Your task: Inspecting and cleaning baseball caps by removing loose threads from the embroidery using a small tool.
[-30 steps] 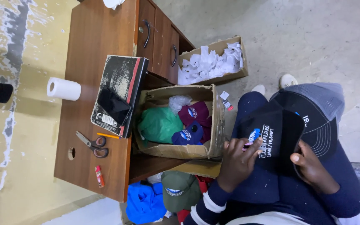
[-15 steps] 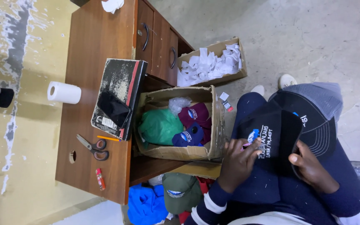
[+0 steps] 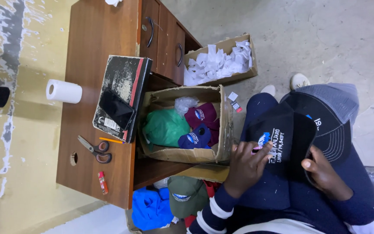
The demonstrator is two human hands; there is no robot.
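A black cap (image 3: 282,143) with a white and blue front logo lies on my lap, over a second cap with a grey mesh back (image 3: 336,117). My left hand (image 3: 247,164) presses on the black cap's front, fingertips at the logo. My right hand (image 3: 323,173) grips the cap's edge from the right side. Both sleeves are dark blue with white stripes.
An open cardboard box (image 3: 221,125) of green, maroon and blue caps sits under a wooden desk (image 3: 96,39). On the desk are a black box (image 3: 124,82), a phone, scissors (image 3: 94,149), a tissue roll (image 3: 63,91). A box of white paper scraps (image 3: 219,63) and more caps (image 3: 187,195) lie on the floor.
My left hand's fingers have shifted slightly over the cap's logo. Everything else stays where it was.
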